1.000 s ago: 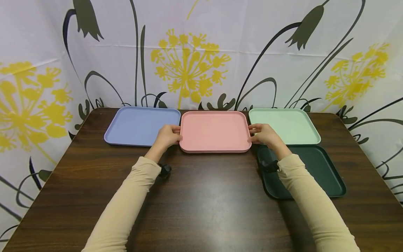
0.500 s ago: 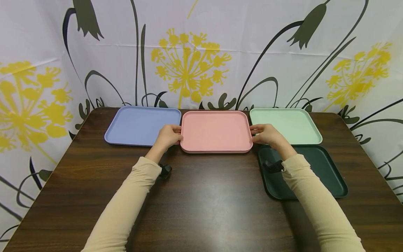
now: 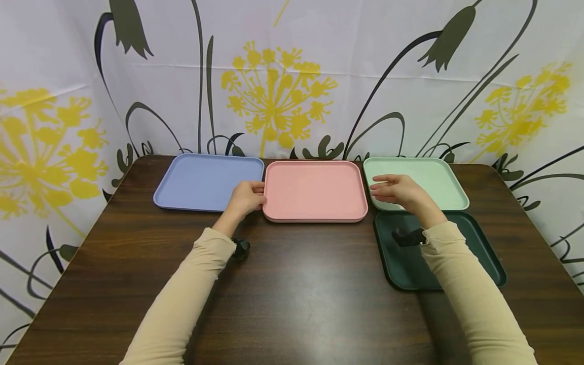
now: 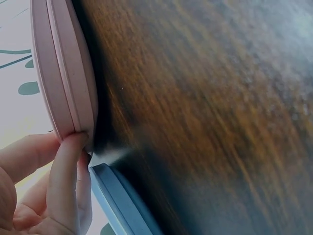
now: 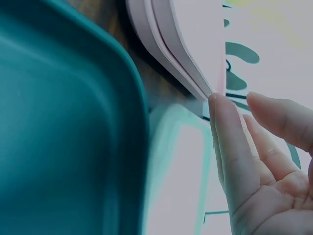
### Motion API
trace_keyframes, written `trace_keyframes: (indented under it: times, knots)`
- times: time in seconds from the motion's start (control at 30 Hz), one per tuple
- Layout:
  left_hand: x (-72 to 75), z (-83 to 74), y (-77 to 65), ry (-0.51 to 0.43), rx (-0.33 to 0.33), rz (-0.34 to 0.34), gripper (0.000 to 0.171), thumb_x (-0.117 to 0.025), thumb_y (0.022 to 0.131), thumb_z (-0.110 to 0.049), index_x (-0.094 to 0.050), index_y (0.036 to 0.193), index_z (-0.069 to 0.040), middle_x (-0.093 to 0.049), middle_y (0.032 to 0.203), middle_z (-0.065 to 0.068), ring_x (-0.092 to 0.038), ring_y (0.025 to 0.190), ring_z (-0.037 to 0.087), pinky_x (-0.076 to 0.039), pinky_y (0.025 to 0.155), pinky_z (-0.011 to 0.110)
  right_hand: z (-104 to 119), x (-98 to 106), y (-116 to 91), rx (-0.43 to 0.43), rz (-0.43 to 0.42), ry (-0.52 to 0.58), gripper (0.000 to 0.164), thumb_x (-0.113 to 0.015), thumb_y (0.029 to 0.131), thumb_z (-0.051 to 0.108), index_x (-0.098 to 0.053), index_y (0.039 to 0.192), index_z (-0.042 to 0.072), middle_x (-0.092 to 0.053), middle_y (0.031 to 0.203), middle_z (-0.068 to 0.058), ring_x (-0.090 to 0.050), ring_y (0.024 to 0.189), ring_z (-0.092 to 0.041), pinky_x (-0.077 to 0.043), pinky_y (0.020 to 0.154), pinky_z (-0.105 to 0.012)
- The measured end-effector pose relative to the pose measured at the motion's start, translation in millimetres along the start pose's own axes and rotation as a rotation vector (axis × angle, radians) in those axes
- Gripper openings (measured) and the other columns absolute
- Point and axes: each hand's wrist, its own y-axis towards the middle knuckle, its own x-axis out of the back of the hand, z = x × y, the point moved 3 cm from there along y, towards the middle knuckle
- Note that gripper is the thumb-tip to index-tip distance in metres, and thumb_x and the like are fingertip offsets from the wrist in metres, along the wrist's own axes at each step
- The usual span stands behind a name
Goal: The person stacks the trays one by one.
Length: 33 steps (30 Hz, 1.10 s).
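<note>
Two stacked pink trays lie far-centre on the counter, long axis left-right; left hand, nearer, touches their left end, grasp indeterminable; right hand, fingers released, hangs just right.

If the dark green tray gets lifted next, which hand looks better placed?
The right hand, I'd judge: it holds nothing and is close to the dark green tray. The left hand touches the pink trays, at the end farther from that tray.
</note>
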Motion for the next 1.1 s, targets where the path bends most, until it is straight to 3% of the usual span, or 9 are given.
trace_keyframes:
  times: [0.1, 0.2, 0.33, 0.57, 0.7, 0.8, 0.9, 1.0, 1.1]
  knots:
    - [-0.3, 0.4, -0.4, 0.005, 0.005, -0.004, 0.055, -0.051, 0.082, 0.008, -0.045, 0.137, 0.009, -0.056, 0.131, 0.027, -0.058, 0.114, 0.029, -0.059, 0.083, 0.030, 0.3, 7.6, -3.6, 0.008, -0.002, 0.028, 0.056, -0.049, 0.098, 0.006, -0.025, 0.147, -0.008, -0.045, 0.139, -0.025, -0.062, 0.088, 0.007, -0.053, 0.088, -0.013]
    - [-0.5, 0.2, -1.7, 0.011, 0.008, -0.006, 0.055, -0.051, 0.083, 0.008, -0.045, 0.137, 0.009, -0.056, 0.131, 0.027, -0.058, 0.114, 0.028, -0.059, 0.084, 0.031, 0.3, 17.5, -7.1, 0.012, -0.002, 0.064, 0.059, -0.050, 0.098, 0.008, -0.022, 0.148, -0.008, -0.061, 0.119, -0.005, -0.063, 0.088, 0.007, -0.053, 0.087, -0.013]
    - [-0.1, -1.3, -3.3, 0.019, 0.012, -0.006, 0.054, -0.051, 0.083, 0.008, -0.045, 0.137, 0.009, -0.056, 0.131, 0.027, -0.058, 0.114, 0.028, -0.059, 0.083, 0.030, -0.7, 33.3, -11.8, 0.006, -0.007, 0.138, 0.063, -0.050, 0.098, 0.009, -0.016, 0.149, -0.009, -0.064, 0.092, 0.020, -0.064, 0.086, 0.006, -0.054, 0.083, -0.012]
    - [0.6, 4.0, 4.6, 0.003, 0.008, -0.004, 0.055, -0.054, 0.080, 0.008, -0.048, 0.135, 0.007, -0.059, 0.128, 0.025, -0.060, 0.112, 0.027, -0.059, 0.084, 0.034, -7.6, 62.3, -20.7, -0.010, -0.013, 0.239, 0.067, -0.051, 0.098, 0.011, -0.011, 0.150, -0.006, -0.068, 0.088, 0.019, -0.066, 0.086, 0.004, -0.055, 0.081, -0.012]
    - [0.9, 12.1, 12.9, -0.030, -0.027, 0.000, 0.055, -0.056, 0.078, 0.007, -0.052, 0.132, 0.006, -0.064, 0.121, 0.022, -0.064, 0.103, 0.022, -0.061, 0.078, 0.032, -11.6, 76.4, -29.1, -0.035, -0.039, 0.302, 0.055, -0.055, 0.096, 0.012, -0.029, 0.144, 0.006, -0.069, 0.089, 0.017, -0.067, 0.086, 0.002, -0.055, 0.081, -0.013]
    - [0.5, 7.9, 8.8, -0.023, -0.023, -0.004, 0.055, -0.055, 0.078, 0.007, -0.051, 0.133, 0.007, -0.062, 0.123, 0.024, -0.063, 0.106, 0.024, -0.060, 0.080, 0.032, -15.1, 85.7, -34.1, -0.052, -0.061, 0.359, 0.040, -0.058, 0.094, 0.011, -0.040, 0.129, 0.013, -0.071, 0.088, 0.014, -0.068, 0.086, 0.001, -0.056, 0.080, -0.014]
    - [0.4, 0.2, 0.8, 0.011, 0.001, -0.007, 0.055, -0.052, 0.081, 0.008, -0.047, 0.135, 0.009, -0.058, 0.129, 0.027, -0.060, 0.110, 0.027, -0.059, 0.084, 0.032, -19.7, 93.9, -37.5, -0.065, -0.076, 0.366, 0.036, -0.059, 0.094, 0.012, -0.042, 0.125, 0.016, -0.071, 0.087, 0.015, -0.068, 0.085, 0.001, -0.056, 0.080, -0.014]
    - [0.6, -2.8, -2.9, 0.025, 0.004, -0.013, 0.054, -0.051, 0.082, 0.008, -0.046, 0.136, 0.009, -0.057, 0.130, 0.027, -0.059, 0.110, 0.026, -0.060, 0.082, 0.029, -26.0, 102.4, -41.2, -0.081, -0.104, 0.370, 0.040, -0.059, 0.094, 0.013, -0.041, 0.130, 0.015, -0.071, 0.086, 0.015, -0.068, 0.084, 0.001, -0.056, 0.080, -0.015]
    - [0.2, -2.8, -3.8, 0.040, 0.007, -0.021, 0.053, -0.051, 0.083, 0.007, -0.046, 0.136, 0.008, -0.057, 0.129, 0.027, -0.059, 0.110, 0.026, -0.060, 0.081, 0.027, -33.3, 111.0, -46.3, -0.098, -0.136, 0.353, 0.056, -0.059, 0.094, 0.014, -0.033, 0.144, 0.014, -0.067, 0.087, 0.019, -0.067, 0.084, 0.003, -0.056, 0.084, -0.015]
